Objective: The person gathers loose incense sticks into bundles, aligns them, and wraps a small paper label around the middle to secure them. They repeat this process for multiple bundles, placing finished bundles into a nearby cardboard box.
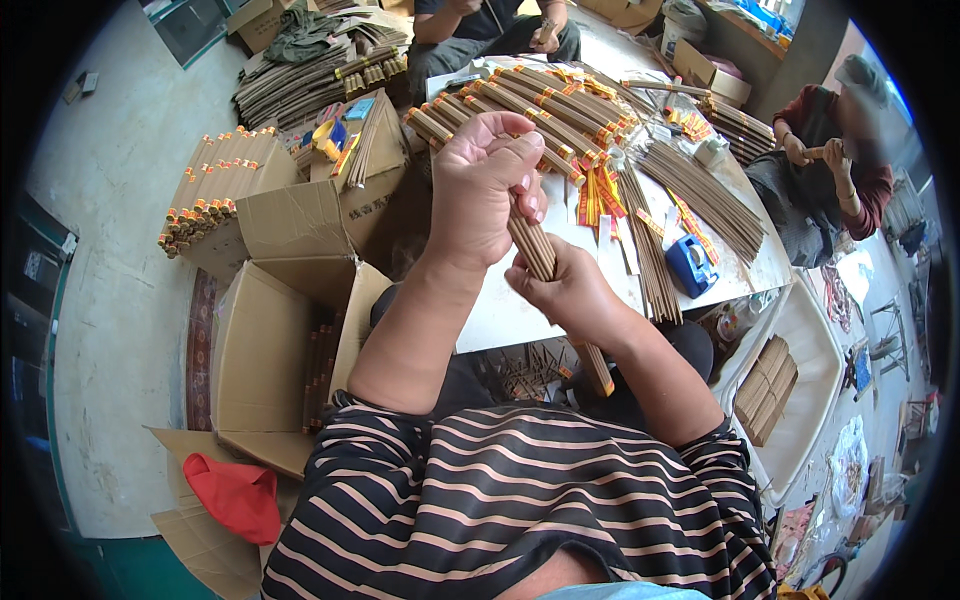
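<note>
A bundle of thin brown incense sticks [531, 242] slants between my two hands, over the near edge of the white table [490, 318]. Curled round its upper end is my left hand [482, 190], whose fingers partly hide the tips. My right hand [578, 285] is closed round the middle, thumb along the side. The lower end comes out below my right wrist and shows a red-and-yellow band. Beyond my hands lie many banded bundles [540, 100] in a heap, with red-and-yellow paper strips [600, 195] close by.
Loose sticks [700, 195] and a blue tape dispenser [692, 265] lie at right. An open cardboard box [285, 350] stands at my left, near stacked bundles [225, 185]. A white tub [800, 400] holds a tied bundle. Two other people sit across the table and at right.
</note>
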The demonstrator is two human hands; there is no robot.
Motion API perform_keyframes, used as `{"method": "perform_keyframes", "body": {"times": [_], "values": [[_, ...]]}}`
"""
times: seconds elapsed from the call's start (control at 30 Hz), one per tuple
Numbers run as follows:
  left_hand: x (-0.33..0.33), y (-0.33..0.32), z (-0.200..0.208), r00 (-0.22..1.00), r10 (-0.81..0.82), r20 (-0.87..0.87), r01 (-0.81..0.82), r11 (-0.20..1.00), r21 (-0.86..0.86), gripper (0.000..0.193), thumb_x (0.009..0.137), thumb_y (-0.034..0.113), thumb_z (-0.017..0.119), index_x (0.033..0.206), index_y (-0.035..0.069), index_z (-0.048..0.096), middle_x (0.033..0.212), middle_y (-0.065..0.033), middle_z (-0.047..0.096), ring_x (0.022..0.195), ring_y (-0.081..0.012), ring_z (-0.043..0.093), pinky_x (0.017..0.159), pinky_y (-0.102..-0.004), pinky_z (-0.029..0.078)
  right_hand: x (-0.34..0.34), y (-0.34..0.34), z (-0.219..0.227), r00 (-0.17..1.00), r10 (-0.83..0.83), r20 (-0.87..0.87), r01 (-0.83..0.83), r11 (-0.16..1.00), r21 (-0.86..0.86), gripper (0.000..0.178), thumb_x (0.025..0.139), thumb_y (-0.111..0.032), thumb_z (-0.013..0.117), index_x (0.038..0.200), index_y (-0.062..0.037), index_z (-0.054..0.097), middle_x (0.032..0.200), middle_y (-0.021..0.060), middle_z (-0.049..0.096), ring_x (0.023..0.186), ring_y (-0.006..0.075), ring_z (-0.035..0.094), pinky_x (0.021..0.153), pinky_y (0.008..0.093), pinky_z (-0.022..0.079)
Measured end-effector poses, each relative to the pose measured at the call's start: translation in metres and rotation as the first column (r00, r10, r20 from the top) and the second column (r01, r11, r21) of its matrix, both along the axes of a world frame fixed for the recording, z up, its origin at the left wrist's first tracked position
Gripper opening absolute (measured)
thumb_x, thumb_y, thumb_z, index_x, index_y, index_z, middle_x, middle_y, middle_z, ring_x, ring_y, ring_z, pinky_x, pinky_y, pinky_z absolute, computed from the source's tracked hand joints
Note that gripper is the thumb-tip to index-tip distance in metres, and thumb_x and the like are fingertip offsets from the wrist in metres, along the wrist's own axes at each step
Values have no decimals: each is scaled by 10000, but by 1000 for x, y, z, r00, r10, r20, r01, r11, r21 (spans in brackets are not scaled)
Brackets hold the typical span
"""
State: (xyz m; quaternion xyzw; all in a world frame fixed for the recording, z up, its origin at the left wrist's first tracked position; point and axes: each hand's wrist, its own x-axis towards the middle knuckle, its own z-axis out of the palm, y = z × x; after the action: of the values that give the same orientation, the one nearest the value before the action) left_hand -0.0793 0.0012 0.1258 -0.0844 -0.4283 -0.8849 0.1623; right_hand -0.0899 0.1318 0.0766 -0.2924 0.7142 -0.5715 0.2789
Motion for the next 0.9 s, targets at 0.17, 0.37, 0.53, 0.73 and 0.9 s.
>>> {"method": "perform_keyframes", "body": {"times": [0.17, 0.37, 0.53, 0.73, 0.9], "values": [[9, 9, 16, 998, -19, -62, 9, 989, -147, 158, 792, 27, 592, 922, 2, 506, 532, -7, 479, 381, -74, 435, 367, -221, 380, -5, -1, 6, 996, 90, 12, -89, 991, -103, 235, 814, -210, 670, 870, -22, 540, 689, 13, 540, 603, 76, 492, 556, 238, 433], [14, 14, 61, 961, -86, -262, -50, 880, -472, 208, 811, -23, 550, 1015, -22, 511, 530, -5, 471, 397, -50, 404, 383, -197, 356, -12, -13, 33, 956, -72, -285, -24, 948, -319, 218, 768, -138, 696, 909, -31, 570, 789, 46, 605, 741, 125, 566, 691, 260, 465], [-21, 7, 28, 959, -78, -274, -116, 772, -625, 219, 809, -4, 574, 1017, -19, 505, 577, 5, 505, 441, -28, 440, 419, -170, 375, -51, -28, -18, 975, -68, -211, -27, 908, -418, 203, 765, -129, 694, 903, -21, 592, 830, 44, 618, 769, 118, 582, 700, 263, 476], [-22, -3, 26, 979, -103, -177, -20, 811, -584, 233, 795, 82, 622, 1000, 19, 532, 638, 13, 548, 479, 3, 457, 419, -151, 392, -51, -34, -14, 996, 9, -89, -43, 920, -389, 218, 769, -131, 708, 908, -11, 590, 838, 31, 612, 800, 95, 564, 710, 252, 471], [-12, -5, 32, 962, -231, -142, 146, 883, -445, 281, 804, 84, 619, 1044, -8, 505, 607, 5, 535, 442, -17, 468, 400, -160, 389, -31, -23, 14, 985, 154, 79, -118, 931, -346, 167, 774, -152, 707, 862, -54, 604, 699, 5, 568, 625, 98, 560, 544, 243, 468]]}}
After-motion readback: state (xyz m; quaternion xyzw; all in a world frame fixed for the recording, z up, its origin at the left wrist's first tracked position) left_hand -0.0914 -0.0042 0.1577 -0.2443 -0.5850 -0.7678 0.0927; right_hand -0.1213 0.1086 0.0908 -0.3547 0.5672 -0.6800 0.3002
